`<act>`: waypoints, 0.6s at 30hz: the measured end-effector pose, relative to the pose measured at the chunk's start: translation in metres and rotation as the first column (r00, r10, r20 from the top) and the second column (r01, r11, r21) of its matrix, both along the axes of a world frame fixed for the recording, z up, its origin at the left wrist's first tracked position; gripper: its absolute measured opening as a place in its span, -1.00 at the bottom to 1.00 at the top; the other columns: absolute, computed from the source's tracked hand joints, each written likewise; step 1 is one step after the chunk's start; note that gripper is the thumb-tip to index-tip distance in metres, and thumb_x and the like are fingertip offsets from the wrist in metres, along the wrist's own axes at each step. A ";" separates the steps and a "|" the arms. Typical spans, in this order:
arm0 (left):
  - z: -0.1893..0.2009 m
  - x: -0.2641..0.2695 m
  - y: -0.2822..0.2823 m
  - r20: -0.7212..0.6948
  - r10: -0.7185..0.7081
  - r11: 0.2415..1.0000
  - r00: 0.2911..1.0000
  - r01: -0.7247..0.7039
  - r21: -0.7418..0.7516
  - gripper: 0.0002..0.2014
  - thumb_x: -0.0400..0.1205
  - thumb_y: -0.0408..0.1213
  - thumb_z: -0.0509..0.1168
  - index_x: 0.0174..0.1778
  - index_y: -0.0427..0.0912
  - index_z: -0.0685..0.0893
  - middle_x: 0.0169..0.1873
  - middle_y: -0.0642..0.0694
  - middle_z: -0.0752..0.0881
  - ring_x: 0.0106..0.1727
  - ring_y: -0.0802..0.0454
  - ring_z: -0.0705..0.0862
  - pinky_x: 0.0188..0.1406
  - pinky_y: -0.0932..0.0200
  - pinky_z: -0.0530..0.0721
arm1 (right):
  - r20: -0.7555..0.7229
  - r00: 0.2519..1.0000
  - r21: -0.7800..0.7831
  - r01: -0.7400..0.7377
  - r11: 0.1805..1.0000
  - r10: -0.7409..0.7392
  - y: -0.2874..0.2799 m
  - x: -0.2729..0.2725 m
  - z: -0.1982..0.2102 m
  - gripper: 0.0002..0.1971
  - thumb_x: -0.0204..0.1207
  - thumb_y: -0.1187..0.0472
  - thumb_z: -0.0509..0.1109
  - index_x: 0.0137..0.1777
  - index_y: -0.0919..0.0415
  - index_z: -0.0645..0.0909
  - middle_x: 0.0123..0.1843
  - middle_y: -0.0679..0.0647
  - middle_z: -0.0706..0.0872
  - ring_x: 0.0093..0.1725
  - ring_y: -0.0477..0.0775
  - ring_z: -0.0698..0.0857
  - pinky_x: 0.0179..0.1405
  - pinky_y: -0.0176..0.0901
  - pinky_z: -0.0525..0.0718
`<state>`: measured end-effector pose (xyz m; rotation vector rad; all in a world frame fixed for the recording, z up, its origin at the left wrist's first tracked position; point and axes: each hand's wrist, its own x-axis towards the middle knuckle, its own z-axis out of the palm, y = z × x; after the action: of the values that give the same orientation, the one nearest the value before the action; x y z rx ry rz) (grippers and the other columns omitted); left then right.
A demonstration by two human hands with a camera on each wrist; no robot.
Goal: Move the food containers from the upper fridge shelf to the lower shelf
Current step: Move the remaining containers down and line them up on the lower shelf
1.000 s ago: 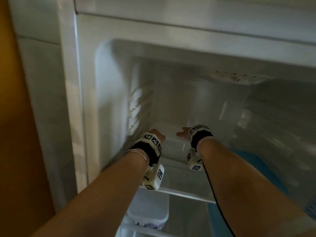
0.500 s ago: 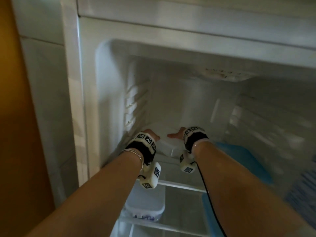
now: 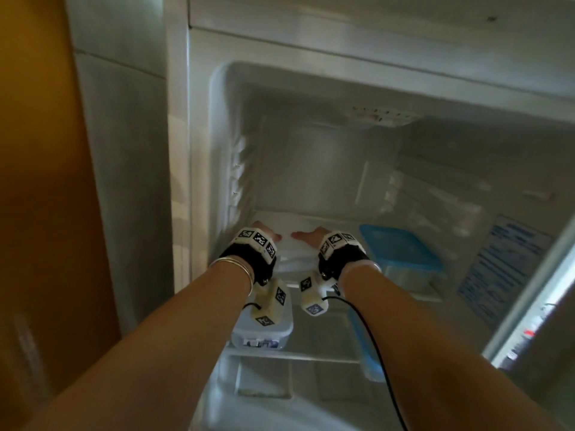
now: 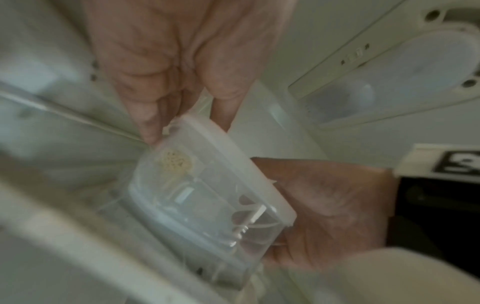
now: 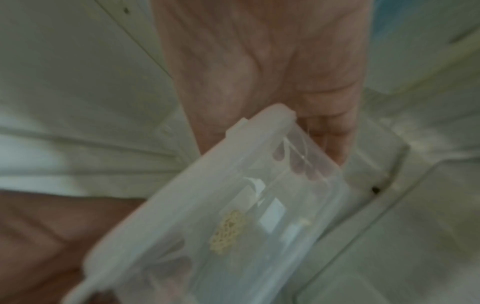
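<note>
Both arms reach into the open fridge. The left hand and right hand sit on either end of a white-lidded box on the upper shelf, thumbs lying over its lid (the fingers are hidden behind it). Just to the right on that shelf stands a clear box with a blue lid. On the lower shelf, below the left wrist, sits another clear tub with a label on its front.

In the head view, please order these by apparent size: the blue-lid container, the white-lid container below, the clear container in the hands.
1. blue-lid container
2. white-lid container, partly hidden
3. clear container, mostly covered by left hand and right hand; unsure.
</note>
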<state>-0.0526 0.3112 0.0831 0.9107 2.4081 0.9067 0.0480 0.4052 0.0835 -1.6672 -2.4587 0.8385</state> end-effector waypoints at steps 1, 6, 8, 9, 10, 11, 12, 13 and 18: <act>-0.003 -0.001 -0.002 0.027 -0.018 1.000 0.999 0.018 0.007 -0.37 0.62 -0.17 0.31 0.54 -0.40 0.31 0.52 -0.31 0.44 0.53 -0.21 0.44 0.51 0.02 0.43 | -0.032 0.999 -0.016 0.005 1.000 -0.005 -0.007 0.002 -0.001 -0.16 0.44 -0.35 0.25 0.58 0.20 0.30 0.58 0.23 0.41 0.47 0.30 0.48 0.49 0.10 0.43; -0.007 0.010 -0.025 0.097 -0.059 0.994 0.994 0.050 0.093 -0.29 0.62 -0.17 0.29 0.64 -0.26 0.14 0.60 -0.21 0.33 0.57 -0.18 0.37 0.57 0.08 0.34 | -0.196 0.977 -0.066 0.074 0.995 -0.085 -0.033 0.019 -0.009 -0.23 0.43 -0.24 0.29 0.54 0.24 0.33 0.50 0.26 0.49 0.35 0.36 0.58 0.40 0.20 0.55; -0.007 0.017 -0.036 0.109 -0.067 0.993 0.992 0.055 0.107 -0.31 0.64 -0.18 0.26 0.65 -0.24 0.11 0.60 -0.20 0.32 0.57 -0.16 0.38 0.55 0.12 0.35 | -0.234 0.964 -0.077 0.113 0.991 -0.128 -0.047 0.027 -0.010 -0.23 0.44 -0.21 0.30 0.55 0.24 0.32 0.50 0.28 0.48 0.36 0.37 0.57 0.40 0.21 0.55; -0.008 0.020 -0.041 0.124 -0.076 0.993 0.989 0.063 0.103 -0.30 0.65 -0.17 0.24 0.66 -0.22 0.08 0.62 -0.19 0.28 0.59 -0.15 0.35 0.58 0.12 0.33 | -0.248 0.960 -0.072 0.118 0.990 -0.133 -0.053 0.031 -0.010 -0.24 0.47 -0.18 0.29 0.57 0.27 0.29 0.51 0.28 0.46 0.40 0.36 0.54 0.42 0.19 0.53; -0.010 0.021 -0.045 0.138 -0.080 0.993 0.987 0.066 0.103 -0.28 0.65 -0.15 0.23 0.66 -0.21 0.05 0.64 -0.19 0.24 0.61 -0.16 0.32 0.60 0.10 0.30 | -0.259 0.957 -0.057 0.120 0.991 -0.131 -0.058 0.034 -0.010 -0.26 0.51 -0.15 0.28 0.58 0.29 0.27 0.53 0.28 0.44 0.43 0.34 0.51 0.45 0.17 0.50; -0.012 0.024 -0.049 0.149 -0.080 0.992 0.986 0.064 0.107 -0.27 0.65 -0.13 0.23 0.67 -0.20 0.03 0.65 -0.19 0.22 0.62 -0.17 0.30 0.62 0.08 0.27 | -0.264 0.955 -0.038 0.126 0.991 -0.132 -0.064 0.037 -0.011 -0.27 0.51 -0.14 0.28 0.58 0.29 0.28 0.54 0.27 0.44 0.45 0.33 0.50 0.46 0.15 0.49; -0.015 0.025 -0.052 0.158 -0.079 0.992 0.984 0.062 0.111 -0.27 0.65 -0.13 0.23 0.67 -0.20 0.04 0.64 -0.20 0.23 0.62 -0.18 0.30 0.61 0.07 0.28 | -0.274 0.952 -0.023 0.134 0.991 -0.135 -0.070 0.041 -0.011 -0.27 0.50 -0.14 0.28 0.58 0.27 0.29 0.54 0.26 0.45 0.45 0.33 0.51 0.45 0.15 0.50; -0.017 0.027 -0.057 0.166 -0.077 0.991 0.983 0.057 0.123 -0.28 0.64 -0.13 0.24 0.66 -0.21 0.06 0.63 -0.21 0.26 0.60 -0.19 0.34 0.60 0.05 0.32 | -0.295 0.945 -0.027 0.141 0.990 -0.142 -0.077 0.044 -0.011 -0.28 0.49 -0.13 0.29 0.57 0.24 0.31 0.53 0.25 0.47 0.44 0.33 0.52 0.43 0.16 0.52; -0.019 0.038 -0.083 0.189 -0.087 0.983 0.978 0.053 0.177 -0.32 0.62 -0.18 0.28 0.63 -0.19 0.17 0.52 -0.24 0.46 0.45 -0.21 0.54 0.45 -0.01 0.53 | -0.389 0.908 -0.063 0.145 0.988 -0.158 -0.103 0.054 -0.015 -0.35 0.52 -0.04 0.31 0.56 0.22 0.32 0.48 0.23 0.52 0.39 0.31 0.57 0.39 0.15 0.58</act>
<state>-0.0150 0.2287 0.0638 0.9145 2.1440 1.1339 0.1021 0.3027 0.0683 -1.4963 -2.0306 1.0748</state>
